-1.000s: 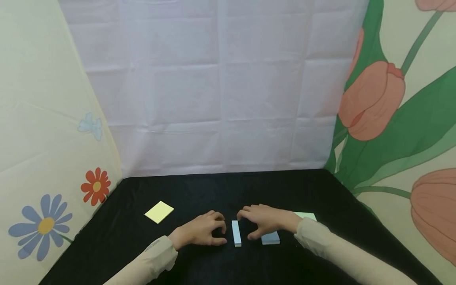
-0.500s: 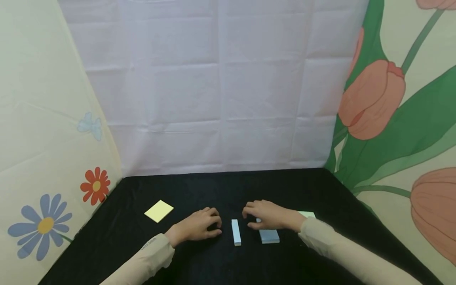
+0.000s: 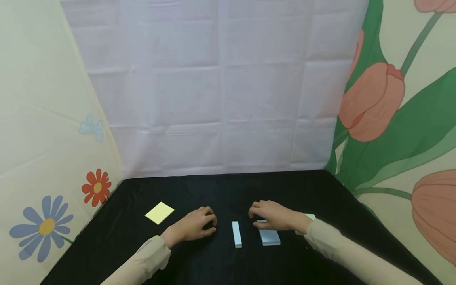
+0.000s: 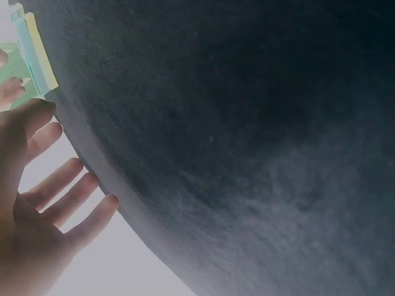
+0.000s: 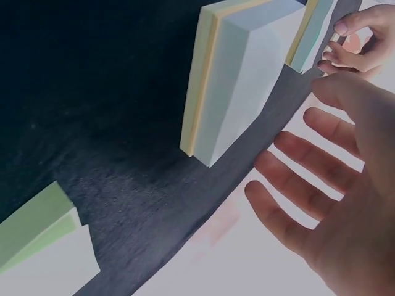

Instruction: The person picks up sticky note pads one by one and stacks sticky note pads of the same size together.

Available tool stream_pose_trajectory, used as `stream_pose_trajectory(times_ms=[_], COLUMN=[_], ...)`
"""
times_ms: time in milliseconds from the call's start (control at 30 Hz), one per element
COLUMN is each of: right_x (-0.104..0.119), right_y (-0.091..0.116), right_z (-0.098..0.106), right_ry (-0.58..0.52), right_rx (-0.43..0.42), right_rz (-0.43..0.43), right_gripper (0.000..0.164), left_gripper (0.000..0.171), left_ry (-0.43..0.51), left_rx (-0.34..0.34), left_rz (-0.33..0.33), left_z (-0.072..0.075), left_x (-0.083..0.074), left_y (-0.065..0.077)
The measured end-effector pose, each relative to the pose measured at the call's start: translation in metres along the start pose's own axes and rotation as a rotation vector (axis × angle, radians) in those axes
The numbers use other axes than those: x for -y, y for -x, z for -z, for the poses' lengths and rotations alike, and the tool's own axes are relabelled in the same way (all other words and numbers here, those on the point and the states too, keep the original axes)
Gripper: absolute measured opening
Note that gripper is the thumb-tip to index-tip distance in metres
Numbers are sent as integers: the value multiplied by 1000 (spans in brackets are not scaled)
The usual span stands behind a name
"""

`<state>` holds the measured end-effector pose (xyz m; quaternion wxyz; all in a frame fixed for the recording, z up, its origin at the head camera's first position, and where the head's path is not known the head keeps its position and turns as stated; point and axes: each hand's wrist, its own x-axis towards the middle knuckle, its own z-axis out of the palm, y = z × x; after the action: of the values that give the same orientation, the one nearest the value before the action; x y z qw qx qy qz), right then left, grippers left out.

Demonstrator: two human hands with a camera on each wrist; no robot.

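Note:
A narrow light-blue stack of sticky notes [image 3: 236,234] with a yellow layer under it lies mid-table, between the two hands. To its left, my left hand [image 3: 192,225] hovers with loosely bent fingers and nothing in its grasp; the left wrist view shows those fingers [image 4: 68,194] spread apart. My right hand [image 3: 273,216] holds nothing either and is over the far edge of a wider blue sticky-note pad [image 3: 270,237]. In the right wrist view that blue pad [image 5: 247,80] has thin yellow layers beneath and stands apart from the relaxed fingers.
A yellow square sticky-note pad [image 3: 159,213] lies at the left on the black tablecloth [image 3: 213,190]. A pale green pad [image 3: 310,216] sits at the right, partly hidden by the right wrist. A white cloth [image 3: 221,99] hangs behind the table.
Both hands have drawn apart from the narrow blue stack, the left hand leftward and the right hand rightward. The stack stays in place, and more of the wide blue pad shows.

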<state>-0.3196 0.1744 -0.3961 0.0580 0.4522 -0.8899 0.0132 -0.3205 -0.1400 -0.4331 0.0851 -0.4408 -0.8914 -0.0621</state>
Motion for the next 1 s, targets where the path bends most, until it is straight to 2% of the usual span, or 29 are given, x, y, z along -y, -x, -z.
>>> stream_pose_trajectory(times_ms=[233, 533, 1000], right_x=[-3, -7, -20], right_y=[7, 18, 34], right_z=[0, 4, 5], right_ry=[-16, -3, 48], right_rx=[-1, -16, -58], right_rz=[-5, -42, -38], right_gripper=[19, 20, 14], left_gripper=[13, 19, 15], left_ry=[-4, -26, -121], left_rx=[-15, -18, -103], left_rz=[-14, 7, 49], left_z=[0, 2, 1], left_x=[0, 4, 15], left_y=[-1, 1, 14])
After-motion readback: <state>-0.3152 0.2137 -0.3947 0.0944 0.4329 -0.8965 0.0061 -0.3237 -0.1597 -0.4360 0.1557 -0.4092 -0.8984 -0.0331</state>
